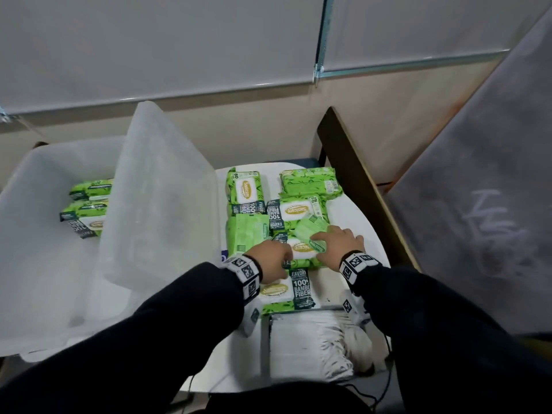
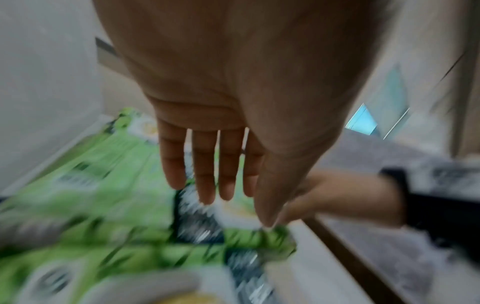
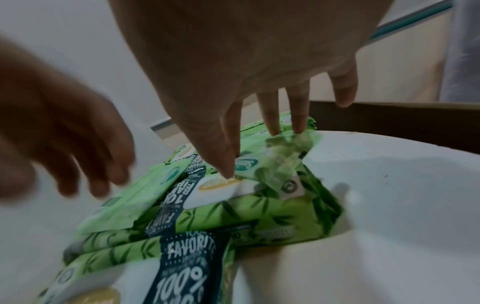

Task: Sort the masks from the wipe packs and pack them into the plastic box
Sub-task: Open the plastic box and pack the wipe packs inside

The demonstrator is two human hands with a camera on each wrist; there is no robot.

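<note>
Both hands reach over a cluster of green wipe packs (image 1: 286, 216) on the white surface (image 1: 355, 222). The left hand (image 1: 270, 255) hangs with its fingers (image 2: 205, 164) straight and spread, holding nothing. The right hand (image 1: 337, 245) also has straight fingers (image 3: 228, 148), their tips touching a small pale green pack (image 1: 310, 234) lying on top. The plastic box (image 1: 44, 234) stands to the left with two wipe packs inside, its lid (image 1: 155, 198) propped upright. White masks (image 1: 310, 342) lie nearest the person.
</note>
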